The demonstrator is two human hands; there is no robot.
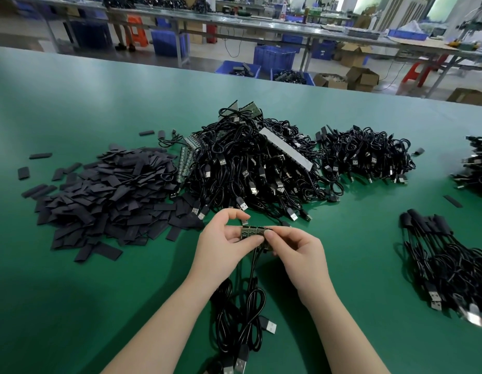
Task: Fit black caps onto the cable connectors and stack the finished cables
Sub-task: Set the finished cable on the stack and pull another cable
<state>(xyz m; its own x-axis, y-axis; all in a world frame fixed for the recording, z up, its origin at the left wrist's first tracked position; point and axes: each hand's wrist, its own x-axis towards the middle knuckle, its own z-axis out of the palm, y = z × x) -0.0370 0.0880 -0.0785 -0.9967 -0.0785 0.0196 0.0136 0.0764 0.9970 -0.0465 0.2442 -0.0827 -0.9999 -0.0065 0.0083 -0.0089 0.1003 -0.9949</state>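
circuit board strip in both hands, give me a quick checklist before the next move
1. Strip held securely: ok. The left hand and right hand both pinch the circuit board strip at its ends.
2. Cables attached and free: ok. The strip's cables hang down onto the green table, apart from the big cable pile.
3. Caps within reach: ok. The black caps lie heaped to the left.
4. A cap in hand: not ok. Neither hand holds one.
5. Room on the finished stack: ok. The capped cables lie to the right with bare table beside them.
6. Solder joints sound: cannot tell, too small.
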